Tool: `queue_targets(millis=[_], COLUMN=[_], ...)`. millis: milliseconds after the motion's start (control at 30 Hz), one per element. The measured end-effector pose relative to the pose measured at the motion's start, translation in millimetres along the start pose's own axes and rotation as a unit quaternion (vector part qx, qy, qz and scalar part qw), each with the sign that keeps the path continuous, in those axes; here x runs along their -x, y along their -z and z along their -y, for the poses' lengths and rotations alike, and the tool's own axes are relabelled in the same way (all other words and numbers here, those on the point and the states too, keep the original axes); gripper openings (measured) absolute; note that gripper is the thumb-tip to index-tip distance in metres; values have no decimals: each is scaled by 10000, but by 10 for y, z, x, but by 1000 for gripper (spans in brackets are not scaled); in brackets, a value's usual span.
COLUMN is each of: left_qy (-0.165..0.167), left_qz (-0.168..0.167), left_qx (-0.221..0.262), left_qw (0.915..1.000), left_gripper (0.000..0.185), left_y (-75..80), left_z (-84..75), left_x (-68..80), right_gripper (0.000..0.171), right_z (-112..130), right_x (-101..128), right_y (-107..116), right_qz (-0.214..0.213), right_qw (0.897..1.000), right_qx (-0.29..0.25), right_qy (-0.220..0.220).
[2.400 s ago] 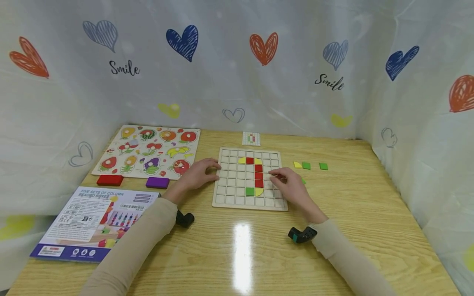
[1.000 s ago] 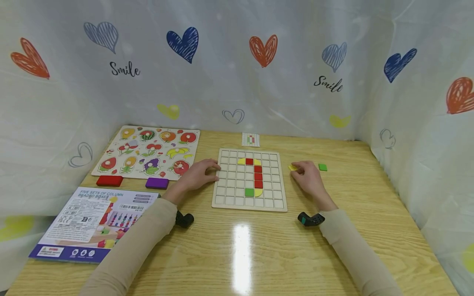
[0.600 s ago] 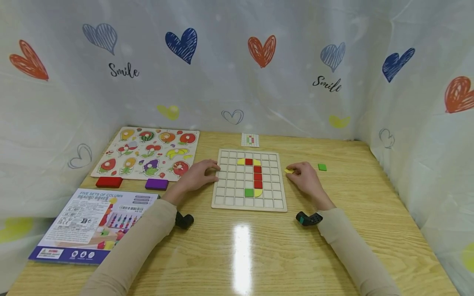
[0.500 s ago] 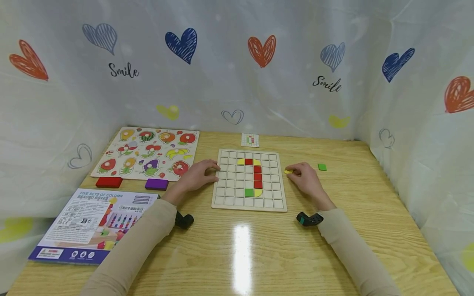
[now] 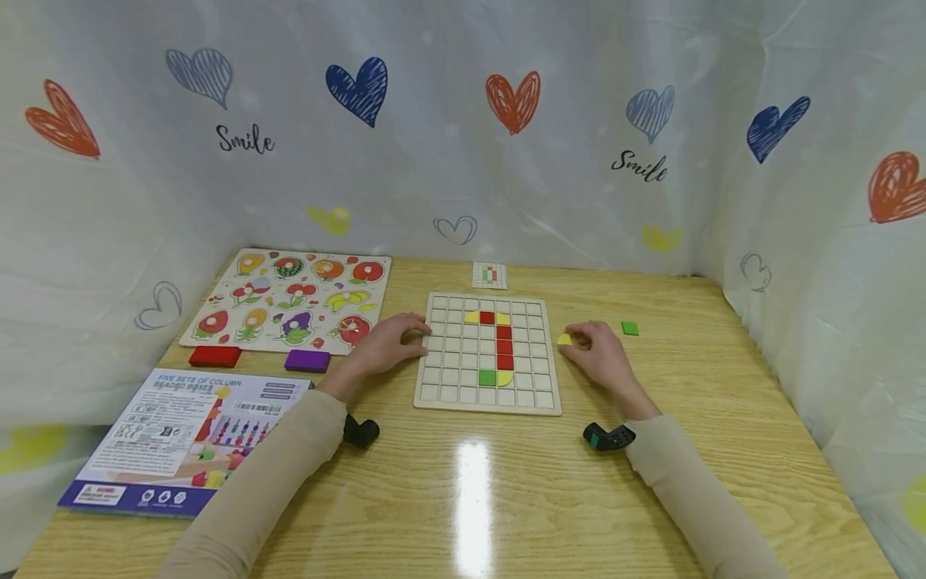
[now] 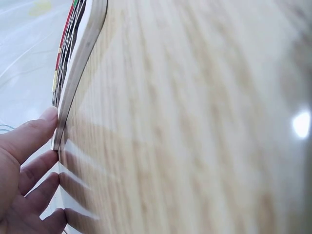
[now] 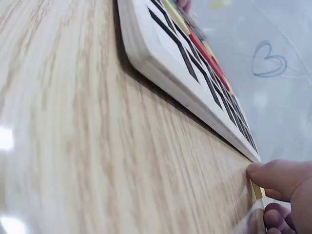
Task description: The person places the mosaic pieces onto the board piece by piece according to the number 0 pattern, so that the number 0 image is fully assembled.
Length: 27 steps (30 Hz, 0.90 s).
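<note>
A wooden grid board [image 5: 448, 394] lies flat on the table. Red square tiles [image 5: 504, 347], a green square tile [image 5: 488, 377] and yellow quarter-circle tiles form a hook shape in its cells. My left hand [image 5: 391, 344] touches the board's left edge with thumb and fingers spread along it. In the left wrist view, the thumb [image 6: 36, 131] meets the board's rim. Just off the right edge, my right hand [image 5: 599, 350] pinches a loose yellow quarter-circle tile [image 5: 564, 339] between thumb and fingers, low over the table. The right wrist view shows only a sliver of that tile.
A loose green square tile [image 5: 630, 328] lies right of my right hand. Behind the board lies a small pattern card [image 5: 489, 275]. To the left are a fruit puzzle board [image 5: 289, 297], a red block [image 5: 215, 356], a purple block [image 5: 307, 359] and a boxed toy [image 5: 181, 442].
My right hand has left the grid board for the loose tiles on the right, taken up a yellow quarter-circle tile, brought it near the board and turned it. The left hand stays put.
</note>
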<state>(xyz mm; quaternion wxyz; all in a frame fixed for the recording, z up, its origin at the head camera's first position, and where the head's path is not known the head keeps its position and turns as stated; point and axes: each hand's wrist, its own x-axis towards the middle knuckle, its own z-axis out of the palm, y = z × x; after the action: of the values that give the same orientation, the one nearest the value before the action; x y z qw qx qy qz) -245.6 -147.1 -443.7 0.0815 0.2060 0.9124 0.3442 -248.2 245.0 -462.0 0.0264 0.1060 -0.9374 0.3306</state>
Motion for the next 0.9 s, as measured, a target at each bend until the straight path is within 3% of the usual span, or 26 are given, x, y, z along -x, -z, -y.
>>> queue_targets(millis=[433, 900], left_qy=[14, 9], left_qz=[-13, -11], left_qx=[-10, -65], left_qw=[10000, 10000], left_gripper=[34, 34], left_y=[-17, -19], left_z=[26, 49], left_x=[-18, -29], right_gripper=[39, 29], right_z=[43, 198], right_x=[-24, 46], right_y=[28, -1], right_qz=[361, -69], right_qw=[9991, 9989], right_qx=[134, 180], right_qy=[192, 420])
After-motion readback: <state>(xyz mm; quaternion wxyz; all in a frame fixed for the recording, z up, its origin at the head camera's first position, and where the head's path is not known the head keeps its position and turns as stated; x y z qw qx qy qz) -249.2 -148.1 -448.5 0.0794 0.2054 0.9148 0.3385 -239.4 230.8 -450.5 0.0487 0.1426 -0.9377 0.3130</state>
